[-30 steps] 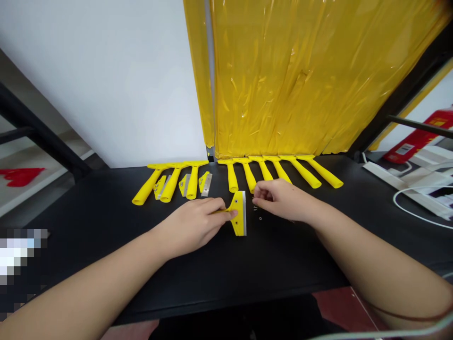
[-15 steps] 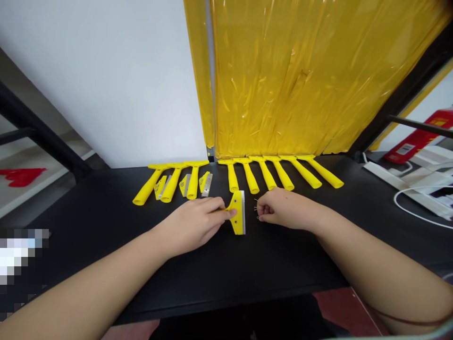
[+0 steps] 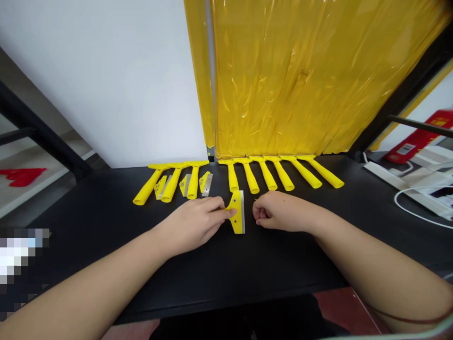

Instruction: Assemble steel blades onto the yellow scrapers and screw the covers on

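Note:
My left hand (image 3: 200, 222) is closed around the handle of a yellow scraper (image 3: 238, 212). Its flat head, with two dark screw holes and a thin metal blade along the right edge, faces up. To the right of the blade, and apart from it, my right hand (image 3: 274, 211) is curled low over the table. Its fingertips are pressed together, and what they hold or cover is hidden. Beyond my left hand lie small yellow blade clamps (image 3: 203, 182) with screws and metal blades, set between several yellow scraper handles (image 3: 193, 184).
Another row of yellow scraper handles (image 3: 271, 174) lies along the back of the black table (image 3: 219, 274), below yellow wrapped sheeting (image 3: 290, 85). A white power strip (image 3: 406, 189) with cables and a red package (image 3: 417, 137) are at the right. Black frame posts (image 3: 46, 137) flank the table.
My right hand has shifted slightly left and curled over the small screws that showed at its fingertips. The scraper in my left hand has barely moved.

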The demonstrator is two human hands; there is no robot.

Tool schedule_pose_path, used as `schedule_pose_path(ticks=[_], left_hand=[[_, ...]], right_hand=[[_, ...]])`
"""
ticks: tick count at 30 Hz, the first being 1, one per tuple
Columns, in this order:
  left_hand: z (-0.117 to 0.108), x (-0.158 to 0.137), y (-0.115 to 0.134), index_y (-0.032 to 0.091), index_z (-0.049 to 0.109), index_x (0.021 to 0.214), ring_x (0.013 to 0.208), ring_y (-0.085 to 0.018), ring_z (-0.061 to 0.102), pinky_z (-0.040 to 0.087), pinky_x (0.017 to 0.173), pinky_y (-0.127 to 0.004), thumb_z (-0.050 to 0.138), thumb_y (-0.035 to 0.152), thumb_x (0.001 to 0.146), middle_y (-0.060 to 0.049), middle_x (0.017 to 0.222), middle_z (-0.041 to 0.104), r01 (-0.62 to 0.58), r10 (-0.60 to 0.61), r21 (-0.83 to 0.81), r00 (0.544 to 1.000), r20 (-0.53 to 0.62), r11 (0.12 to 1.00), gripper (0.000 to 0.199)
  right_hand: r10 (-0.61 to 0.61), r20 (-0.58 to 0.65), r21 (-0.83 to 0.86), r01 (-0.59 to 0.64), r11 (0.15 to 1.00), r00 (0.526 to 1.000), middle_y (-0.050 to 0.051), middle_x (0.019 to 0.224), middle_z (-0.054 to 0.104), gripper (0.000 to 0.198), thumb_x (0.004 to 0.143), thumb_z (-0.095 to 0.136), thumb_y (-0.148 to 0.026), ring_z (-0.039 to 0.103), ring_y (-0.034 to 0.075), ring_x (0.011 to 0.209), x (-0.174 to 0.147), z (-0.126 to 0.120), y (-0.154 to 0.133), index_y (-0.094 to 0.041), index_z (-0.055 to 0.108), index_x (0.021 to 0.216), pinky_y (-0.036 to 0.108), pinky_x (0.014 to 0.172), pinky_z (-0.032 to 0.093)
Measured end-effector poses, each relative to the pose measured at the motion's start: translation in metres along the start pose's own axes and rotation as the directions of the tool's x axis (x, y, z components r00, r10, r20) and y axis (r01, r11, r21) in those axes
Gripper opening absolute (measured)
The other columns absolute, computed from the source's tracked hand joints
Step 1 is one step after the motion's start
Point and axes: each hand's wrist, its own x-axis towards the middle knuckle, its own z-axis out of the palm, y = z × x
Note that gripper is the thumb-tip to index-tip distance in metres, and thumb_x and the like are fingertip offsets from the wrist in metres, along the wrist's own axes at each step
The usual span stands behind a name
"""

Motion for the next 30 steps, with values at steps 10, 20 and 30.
schedule_pose_path(ticks=[10,20,30], left_hand=[[0.001,-0.001,-0.001,0.024,0.068,0.131,0.087,-0.02,0.069,0.061,0.077,-0.036,0.045,0.019,0.106,-0.006,0.104,0.064,0.01,-0.01,0.035,1.0,0.0,0.999,0.034],[-0.001,0.003,0.007,0.018,0.068,0.13,0.082,-0.021,0.067,0.061,0.071,-0.037,0.043,0.018,0.106,-0.008,0.098,0.064,0.006,0.005,0.189,0.998,-0.059,0.982,0.035],[-0.003,0.003,0.01,0.018,0.068,0.127,0.078,-0.019,0.064,0.058,0.068,-0.035,0.046,0.019,0.105,-0.007,0.097,0.065,0.04,-0.011,0.222,0.991,-0.133,0.974,0.031]], right_hand=[[-0.134,-0.174,0.207,0.169,0.964,0.976,-0.003,0.07,0.064,0.007,0.085,0.066,-0.014,0.054,0.011,0.06,0.002,0.008,-0.014,-0.02,0.069,0.081,0.025,0.059,0.041],[-0.098,-0.347,0.311,0.213,0.926,0.933,-0.002,0.08,0.056,0.004,0.083,0.076,-0.017,0.052,0.012,0.072,0.016,0.027,-0.016,-0.021,0.075,0.085,0.026,0.067,0.042],[0.101,-0.356,0.569,0.129,0.812,0.929,-0.009,0.067,0.039,0.041,0.077,0.076,-0.021,0.035,0.01,0.06,0.024,0.039,-0.013,-0.024,0.036,0.075,0.026,0.055,0.033]])
